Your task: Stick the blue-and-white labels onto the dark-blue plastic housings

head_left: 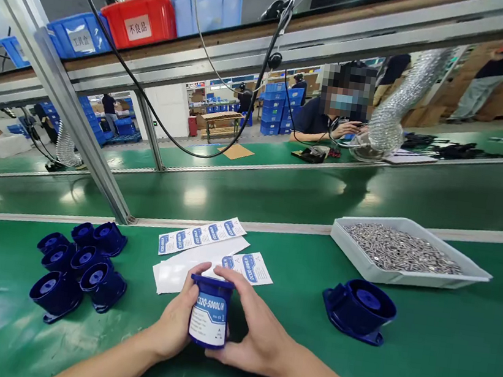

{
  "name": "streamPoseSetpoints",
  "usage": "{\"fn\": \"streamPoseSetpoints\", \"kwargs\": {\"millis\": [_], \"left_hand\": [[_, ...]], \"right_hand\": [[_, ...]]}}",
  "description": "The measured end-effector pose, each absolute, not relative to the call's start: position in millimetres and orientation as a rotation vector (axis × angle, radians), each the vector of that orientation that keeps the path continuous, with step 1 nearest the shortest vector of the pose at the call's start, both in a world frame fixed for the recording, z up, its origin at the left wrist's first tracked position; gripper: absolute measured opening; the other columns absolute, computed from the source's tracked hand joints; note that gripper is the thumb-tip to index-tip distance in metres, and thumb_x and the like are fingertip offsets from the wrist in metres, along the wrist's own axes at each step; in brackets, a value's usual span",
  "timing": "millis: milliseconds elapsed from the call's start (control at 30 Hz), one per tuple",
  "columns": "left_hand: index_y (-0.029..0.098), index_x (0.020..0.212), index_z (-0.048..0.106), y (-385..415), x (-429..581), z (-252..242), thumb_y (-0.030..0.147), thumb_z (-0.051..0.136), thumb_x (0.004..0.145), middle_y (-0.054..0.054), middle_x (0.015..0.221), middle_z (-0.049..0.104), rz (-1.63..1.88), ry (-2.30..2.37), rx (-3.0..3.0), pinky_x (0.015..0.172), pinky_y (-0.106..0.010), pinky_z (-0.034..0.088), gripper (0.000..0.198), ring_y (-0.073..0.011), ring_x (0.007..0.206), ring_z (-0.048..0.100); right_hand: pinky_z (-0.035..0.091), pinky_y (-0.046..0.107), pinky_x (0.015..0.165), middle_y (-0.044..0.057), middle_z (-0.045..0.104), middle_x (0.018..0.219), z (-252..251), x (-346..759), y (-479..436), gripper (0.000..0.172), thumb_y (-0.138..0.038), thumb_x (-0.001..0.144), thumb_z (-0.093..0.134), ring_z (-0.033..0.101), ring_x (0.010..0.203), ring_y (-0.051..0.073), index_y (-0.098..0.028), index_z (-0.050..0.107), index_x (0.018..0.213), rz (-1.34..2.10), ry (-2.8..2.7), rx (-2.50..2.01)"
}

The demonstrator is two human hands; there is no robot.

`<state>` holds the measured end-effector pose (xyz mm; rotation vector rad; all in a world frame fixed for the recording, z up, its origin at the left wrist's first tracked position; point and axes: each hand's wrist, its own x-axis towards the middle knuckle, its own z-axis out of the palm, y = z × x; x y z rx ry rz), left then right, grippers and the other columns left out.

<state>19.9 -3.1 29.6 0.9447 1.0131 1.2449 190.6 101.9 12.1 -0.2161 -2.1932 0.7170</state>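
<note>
Between my two hands is a dark blue plastic housing [206, 342] with a blue-and-white label [208, 319] on its side, partly reading "5000L/H". My left hand [176, 318] grips its left side, thumb near the label's edge. On the right, my right hand [258, 331] curls round it, fingers at the top rim and thumb at the bottom. Just beyond lie label sheets [202, 238] and white backing paper [175, 274] on the green bench. Another blue housing [360, 308] rests to the right of my right hand.
Several blue housings [55, 292] stand grouped at the left. A white tray [354, 254] full of small metal parts sits at the right back. A metal frame post [81, 104] rises at left, and a black cable [151, 104] hangs across. A person [307, 118] works opposite.
</note>
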Motion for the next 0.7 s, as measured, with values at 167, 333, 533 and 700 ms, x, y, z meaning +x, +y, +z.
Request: {"fn": "streamPoseSetpoints", "kwargs": {"millis": [167, 333, 533, 700], "left_hand": [[0.026, 0.166, -0.002, -7, 15, 45, 0.068, 0.046, 0.102, -0.019, 0.134, 0.064, 1.150, 1.172, 1.147, 0.100, -0.046, 0.056, 0.090, -0.0291, 0.115, 0.070], [0.023, 0.164, -0.018, -9, 17, 42, 0.062, 0.051, 0.102, -0.023, 0.166, 0.027, 1.092, 1.371, 1.320, 0.129, -0.054, 0.024, 0.100, -0.0328, 0.149, 0.041], [0.026, 0.160, -0.028, -8, 18, 36, 0.051, 0.066, 0.095, -0.024, 0.166, 0.025, 1.102, 1.316, 1.319, 0.124, -0.059, 0.032, 0.116, -0.0351, 0.143, 0.047], [0.034, 0.160, -0.025, -9, 22, 27, 0.031, 0.086, 0.078, -0.022, 0.160, 0.032, 1.176, 1.229, 1.466, 0.114, -0.057, 0.047, 0.139, -0.0354, 0.132, 0.056]], "right_hand": [[0.062, 0.043, 0.103, 0.018, 0.056, 0.138, 8, 193, 97, 0.133, -0.022, 0.055, 0.095, 0.063, 0.124, 0.033, -0.018, 0.017, 0.162, 0.425, -2.245, -0.312], [0.064, 0.041, 0.094, 0.018, 0.057, 0.133, 16, 192, 91, 0.140, -0.008, 0.056, 0.090, 0.064, 0.116, 0.032, -0.017, 0.005, 0.166, 0.269, -2.382, -0.423], [0.064, 0.039, 0.090, 0.016, 0.060, 0.128, 17, 192, 93, 0.136, -0.010, 0.059, 0.087, 0.065, 0.109, 0.030, -0.018, 0.005, 0.167, 0.271, -2.379, -0.425], [0.059, 0.040, 0.107, 0.014, 0.055, 0.143, 12, 203, 110, 0.133, -0.023, 0.056, 0.099, 0.062, 0.127, 0.031, -0.026, 0.020, 0.163, 0.548, -2.245, -0.372]]}}
